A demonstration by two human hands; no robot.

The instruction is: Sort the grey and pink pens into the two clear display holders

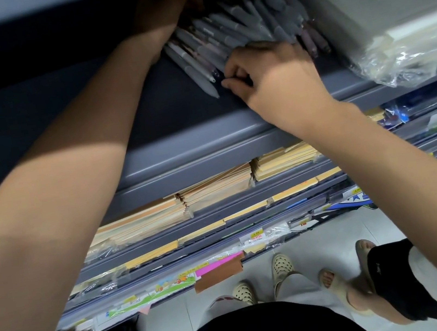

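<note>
A grey metal shelf (123, 114) carries a loose heap of grey and pink pens (222, 33), lying slanted side by side toward its back. Just right of them sits a plastic-wrapped stack of paper (403, 21).

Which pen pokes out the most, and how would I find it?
Look at the wide grey shelf at the top, where a pile of pens lies slanted. The grey pen is on the pile's left edge, just left of the right hand. Its pointed tip reaches farther toward the shelf's front than any other.
</note>
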